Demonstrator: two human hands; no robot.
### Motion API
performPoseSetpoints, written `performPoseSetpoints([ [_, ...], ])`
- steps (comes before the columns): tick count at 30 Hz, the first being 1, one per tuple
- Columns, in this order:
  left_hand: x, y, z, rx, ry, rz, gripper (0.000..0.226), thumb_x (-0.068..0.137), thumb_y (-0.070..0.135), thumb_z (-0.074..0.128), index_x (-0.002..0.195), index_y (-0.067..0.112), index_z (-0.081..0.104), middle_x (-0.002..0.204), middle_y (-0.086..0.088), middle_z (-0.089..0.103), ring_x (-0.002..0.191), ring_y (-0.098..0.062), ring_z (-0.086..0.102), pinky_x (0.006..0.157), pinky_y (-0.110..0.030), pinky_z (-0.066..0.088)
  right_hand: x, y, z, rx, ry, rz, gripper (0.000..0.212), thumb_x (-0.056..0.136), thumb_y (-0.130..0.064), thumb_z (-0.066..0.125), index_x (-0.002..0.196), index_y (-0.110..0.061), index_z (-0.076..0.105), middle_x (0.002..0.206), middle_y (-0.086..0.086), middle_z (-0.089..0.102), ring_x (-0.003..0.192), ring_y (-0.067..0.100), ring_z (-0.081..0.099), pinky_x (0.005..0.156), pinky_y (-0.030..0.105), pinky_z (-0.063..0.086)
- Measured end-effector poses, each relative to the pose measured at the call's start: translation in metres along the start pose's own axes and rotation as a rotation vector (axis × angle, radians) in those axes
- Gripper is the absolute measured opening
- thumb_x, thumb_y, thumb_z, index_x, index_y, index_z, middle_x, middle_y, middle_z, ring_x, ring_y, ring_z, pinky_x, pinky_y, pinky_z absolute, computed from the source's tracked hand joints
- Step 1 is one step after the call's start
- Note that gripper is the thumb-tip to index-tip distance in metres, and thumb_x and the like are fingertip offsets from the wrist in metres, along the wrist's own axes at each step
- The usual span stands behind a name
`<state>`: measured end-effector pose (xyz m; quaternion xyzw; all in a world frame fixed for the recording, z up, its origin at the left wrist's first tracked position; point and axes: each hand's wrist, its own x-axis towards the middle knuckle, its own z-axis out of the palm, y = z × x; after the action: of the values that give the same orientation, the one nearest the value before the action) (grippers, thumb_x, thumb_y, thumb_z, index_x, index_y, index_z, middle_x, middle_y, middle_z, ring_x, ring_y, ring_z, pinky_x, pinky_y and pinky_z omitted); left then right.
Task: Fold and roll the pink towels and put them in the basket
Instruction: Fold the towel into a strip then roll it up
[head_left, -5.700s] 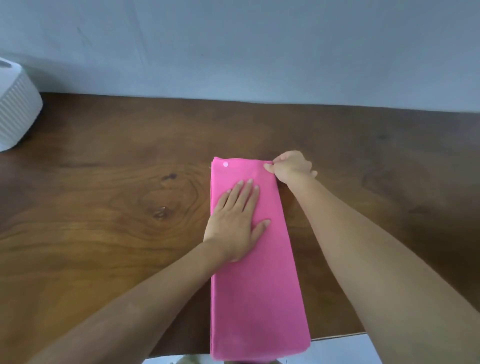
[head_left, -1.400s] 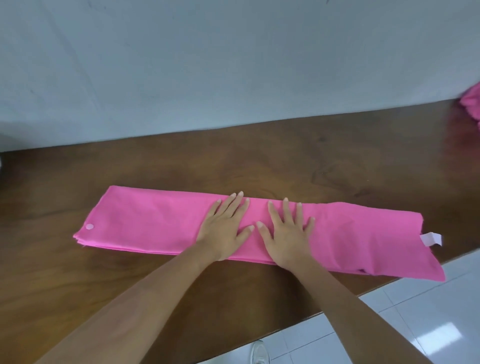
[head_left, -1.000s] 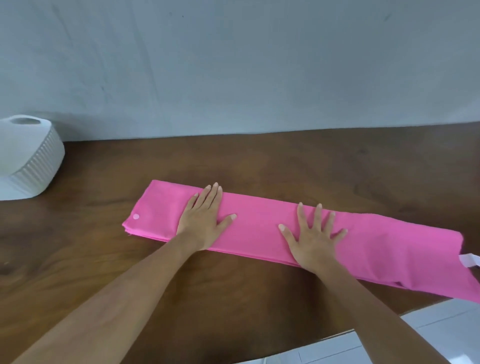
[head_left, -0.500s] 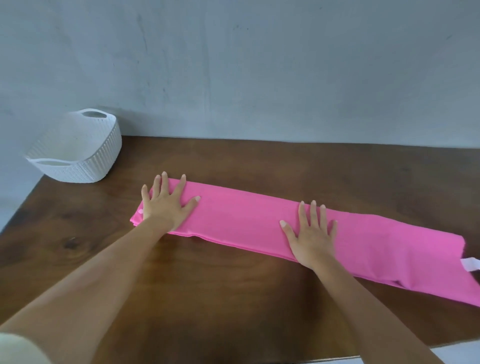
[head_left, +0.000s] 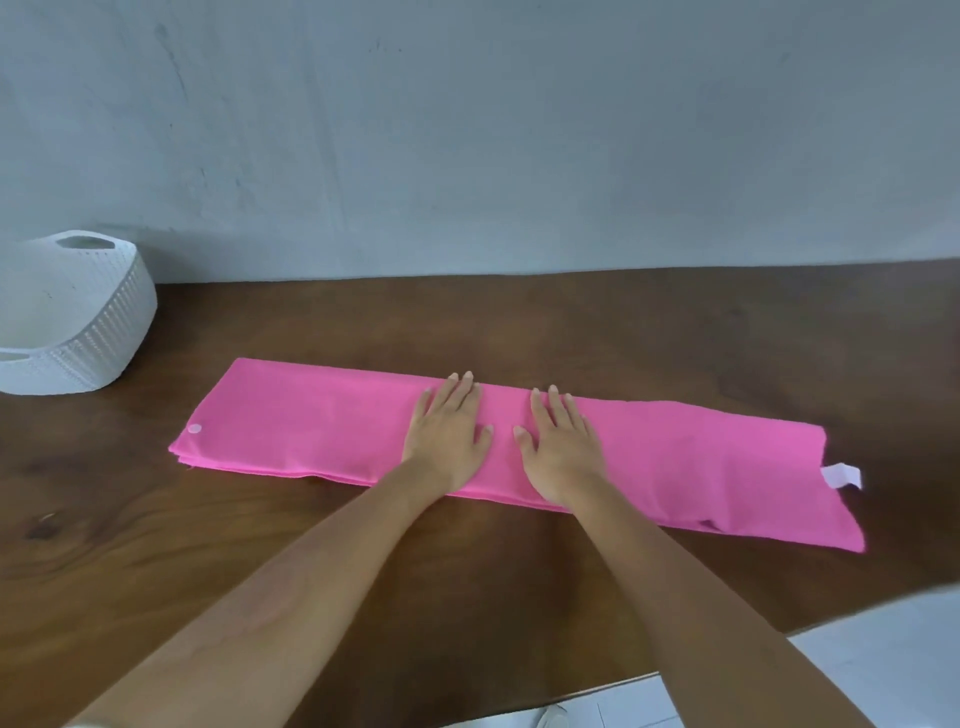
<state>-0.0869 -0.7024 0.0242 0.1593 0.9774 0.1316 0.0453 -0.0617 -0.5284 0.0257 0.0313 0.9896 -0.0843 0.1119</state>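
My left hand (head_left: 447, 436) and right hand (head_left: 561, 447) lie flat, side by side, on the middle of the pink towel (head_left: 311, 426), fingers straight and pressing down, gripping nothing. The towel is folded into a long strip across the tabletop (head_left: 467, 571), its left end pointing toward the white basket (head_left: 98, 332), which stands well apart at the back left. My worry is the layers: at the left end the stacked edges look slightly stepped, so if I start rolling from an uneven end I think the roll will go crooked and loosen. The right end lies near the tabletop's front edge, with the white tag (head_left: 841, 475) sticking out, and a careless pull could drag that end over toward the floor (head_left: 883, 649). Pressing only in the middle may also push creases outward to the ends. The picture's edge cuts off the basket's left side, and I cannot see its bottom, so I cannot tell whether anything is in it. No other towel is in view, and my palms hide the cloth beneath them.
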Motion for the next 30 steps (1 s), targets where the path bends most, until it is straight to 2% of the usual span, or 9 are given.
performPoseSetpoints([
  [4,0.011,0.040,0.014,-0.029,-0.007,0.024,0.059,0.109,0.035,0.025,0.163,0.013,0.010,0.171,-0.001,0.005,0.157,-0.015,0.000,0.128,-0.040,0.003,-0.002,0.019,-0.003,0.019,-0.022,-0.071,0.064,0.107,-0.052,0.016,0.161,-0.024,-0.005,0.169,-0.002,-0.012,0.155,0.015,-0.011,0.127,0.038,0.002],
  [9,0.013,0.060,0.028,-0.020,-0.002,-0.008,0.060,0.109,0.038,0.019,0.163,0.017,0.002,0.171,0.002,-0.001,0.157,-0.013,-0.004,0.128,-0.039,0.002,-0.004,0.049,-0.001,0.039,0.015,-0.072,0.060,0.108,-0.048,0.014,0.162,-0.028,-0.004,0.169,-0.003,-0.012,0.155,0.013,-0.013,0.127,0.039,-0.003],
  [13,0.011,0.059,0.033,0.036,0.026,-0.009,0.062,0.108,0.043,0.013,0.163,0.018,0.000,0.170,0.003,-0.003,0.156,-0.013,-0.005,0.128,-0.039,0.002,-0.014,0.103,-0.004,-0.025,0.040,-0.009,0.068,0.102,-0.062,0.007,0.160,-0.031,-0.011,0.168,-0.005,-0.016,0.154,0.012,-0.015,0.126,0.038,-0.005],
  [18,0.009,0.059,0.034,0.053,0.033,0.003,0.063,0.107,0.045,0.012,0.162,0.017,-0.001,0.170,0.004,-0.004,0.156,-0.012,-0.007,0.128,-0.038,0.002,-0.027,0.156,-0.010,-0.045,0.056,0.014,0.085,0.086,-0.073,-0.009,0.159,-0.031,-0.014,0.167,-0.005,-0.018,0.153,0.011,-0.017,0.125,0.035,-0.009],
  [30,0.010,0.058,0.036,0.066,0.045,0.007,0.065,0.105,0.048,0.010,0.162,0.018,-0.002,0.170,0.005,-0.005,0.156,-0.011,-0.008,0.128,-0.037,0.002,-0.043,0.261,-0.026,-0.032,0.098,0.137,0.080,0.091,-0.073,-0.002,0.160,-0.033,-0.010,0.168,-0.008,-0.014,0.154,0.008,-0.014,0.126,0.037,-0.007],
])
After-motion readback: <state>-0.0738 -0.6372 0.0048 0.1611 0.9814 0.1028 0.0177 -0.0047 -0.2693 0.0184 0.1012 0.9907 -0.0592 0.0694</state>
